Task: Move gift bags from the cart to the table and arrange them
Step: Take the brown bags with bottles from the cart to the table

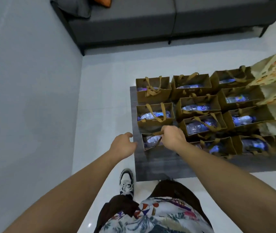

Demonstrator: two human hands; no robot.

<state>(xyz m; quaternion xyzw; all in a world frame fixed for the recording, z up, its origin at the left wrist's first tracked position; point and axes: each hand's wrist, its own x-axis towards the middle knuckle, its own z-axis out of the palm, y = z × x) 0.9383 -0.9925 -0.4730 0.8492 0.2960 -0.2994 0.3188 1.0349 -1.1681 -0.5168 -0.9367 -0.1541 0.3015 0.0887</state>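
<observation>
**Nearest bag being set into the left column**

Step in hand: placing. The right hand [172,137] has its grip closed on the ribbon handle of the nearest gift bag [152,142], which sits at the near left of the dark worktop [159,167]. Left hand [123,145] hovers just beside the bag's left wall, fingers loosely curled, grasping nothing; whether it touches the bag I cannot tell.

Count: eleven brown bags visible on the worktop. Left column three, middle column four, right column four. Each one whose inside shows holds a clear plastic bottle; one bottle per bag as far as I can see. The far right bags are partly covered by a patterned cloth [275,84], so more may be hidden.

Next move, by my judgement: release the handle, square this bag with the second bag [155,115] behind it, keep the row gaps even. No cart in view, so fetching more means turning away.

Grey sofa [134,22] beyond, pale floor.
</observation>
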